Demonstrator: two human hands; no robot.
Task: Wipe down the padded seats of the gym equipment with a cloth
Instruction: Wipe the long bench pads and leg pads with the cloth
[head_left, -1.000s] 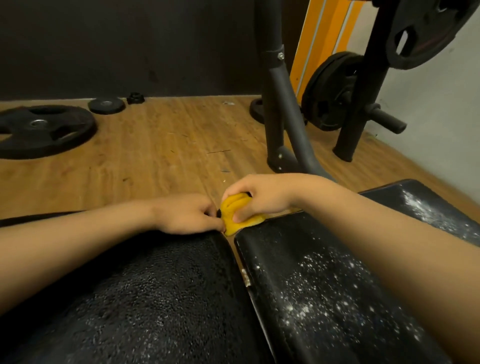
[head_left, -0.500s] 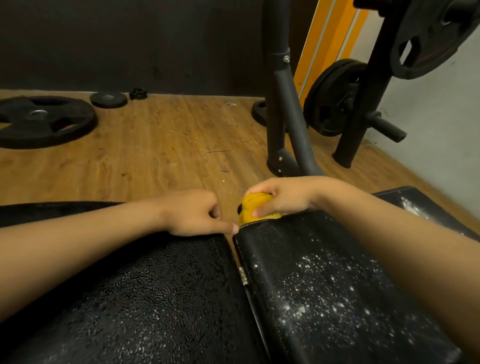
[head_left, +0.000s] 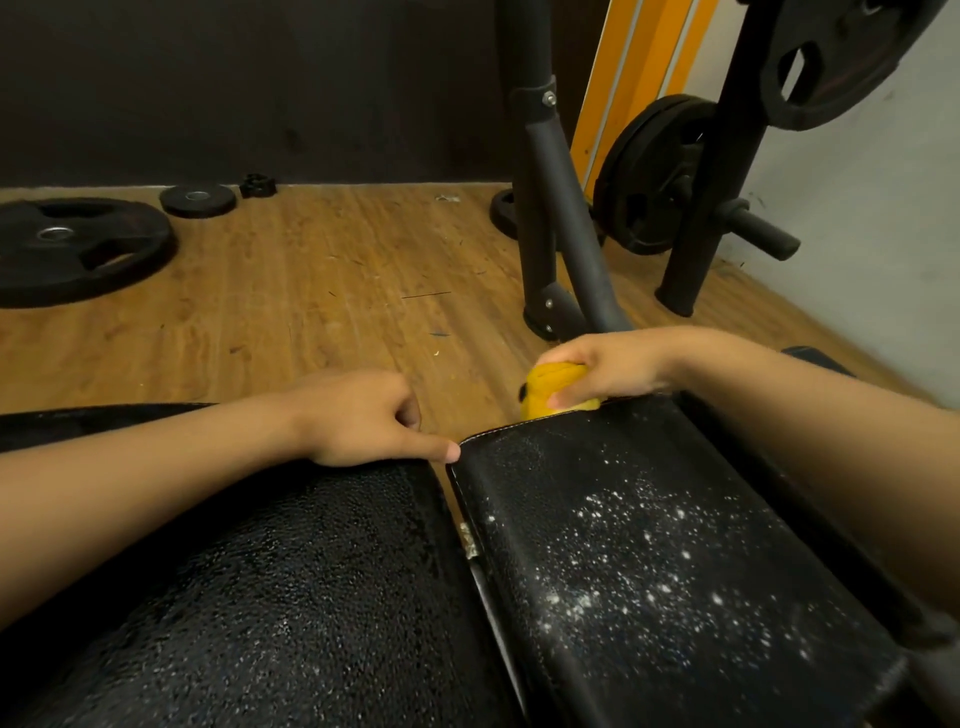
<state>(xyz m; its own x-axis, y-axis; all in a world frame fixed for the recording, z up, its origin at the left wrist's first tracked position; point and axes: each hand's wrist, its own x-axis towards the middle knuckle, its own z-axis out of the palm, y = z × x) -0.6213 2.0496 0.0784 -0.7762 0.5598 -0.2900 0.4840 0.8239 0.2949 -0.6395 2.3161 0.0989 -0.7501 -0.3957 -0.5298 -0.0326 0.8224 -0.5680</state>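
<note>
Right hand (head_left: 608, 374) has slid off toward 3 o'clock with the bunched yellow cloth (head_left: 550, 400), so the two hands aren't touching any more. It's clamped round the cloth, pressing it on the far edge of the right black padded seat (head_left: 649, 545), the one covered in white specks. Left hand (head_left: 358, 421) rests on the far edge of the left black padded seat (head_left: 270, 597), fingers curled in on nothing, forefinger out with its tip at the right seat's corner. On the wooden floor (head_left: 311, 291) at 10 o'clock lie two black weight plates (head_left: 78, 249), one big, one small; two more hang on the black rack (head_left: 727, 156) at 1 o'clock.
</note>
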